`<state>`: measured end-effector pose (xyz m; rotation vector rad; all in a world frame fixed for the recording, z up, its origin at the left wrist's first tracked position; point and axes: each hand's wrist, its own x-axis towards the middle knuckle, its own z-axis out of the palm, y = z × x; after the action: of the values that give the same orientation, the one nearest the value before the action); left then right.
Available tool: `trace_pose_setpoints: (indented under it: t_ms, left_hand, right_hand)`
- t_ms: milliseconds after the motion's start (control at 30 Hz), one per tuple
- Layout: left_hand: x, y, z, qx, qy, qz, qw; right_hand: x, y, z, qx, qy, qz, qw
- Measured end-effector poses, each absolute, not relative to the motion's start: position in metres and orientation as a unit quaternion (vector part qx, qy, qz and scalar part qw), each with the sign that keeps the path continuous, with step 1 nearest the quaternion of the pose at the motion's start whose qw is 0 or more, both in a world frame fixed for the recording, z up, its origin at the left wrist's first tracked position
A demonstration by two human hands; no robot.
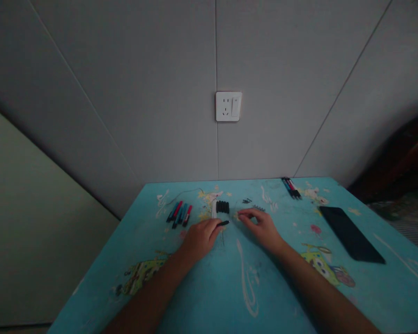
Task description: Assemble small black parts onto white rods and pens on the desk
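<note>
My left hand [202, 236] is closed around a short black pen part [223, 223], whose dark tip points right. Just beyond it, a row of short black pen pieces [222, 207] lies beside several thin white sticks [214, 208]. My right hand [259, 227] hovers to the right with thumb and forefinger pinched together. Anything between those fingertips is too small to make out. Past the right hand lie small black bits [247, 201] and a row of small grey coiled pieces [258, 208]. Left of my left hand are several blue and red pen barrels [179, 214].
Several whole pens [291, 188] lie at the table's back right. A flat black slab [351, 234] rests near the right edge. The blue cartoon-patterned table [209, 297] meets a grey wall with a white socket [228, 106]. A pale panel [38, 222] stands at left.
</note>
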<state>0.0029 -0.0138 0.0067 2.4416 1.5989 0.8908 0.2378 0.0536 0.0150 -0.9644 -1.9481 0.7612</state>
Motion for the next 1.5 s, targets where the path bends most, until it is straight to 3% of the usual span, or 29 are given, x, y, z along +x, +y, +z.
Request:
trace_pose_setpoints:
  t_ms: [133, 467, 867, 1500]
  left_hand:
    - [0.003, -0.014, 0.007, 0.799, 0.529, 0.282, 0.049]
    - [0.002, -0.015, 0.009, 0.808, 0.513, 0.286, 0.049]
    - [0.002, -0.014, 0.01, 0.831, 0.488, 0.266, 0.039]
    - [0.004, -0.016, 0.014, 0.83, 0.49, 0.265, 0.037]
  right_hand:
    - [0.226, 0.042, 0.016, -0.353, -0.767, 0.36, 0.397]
    - [0.224, 0.04, 0.012, -0.346, -0.782, 0.378, 0.355]
    - [0.225, 0.034, 0.016, -0.323, -0.863, 0.267, 0.283]
    - [0.228, 0.036, 0.016, -0.313, -0.863, 0.262, 0.299]
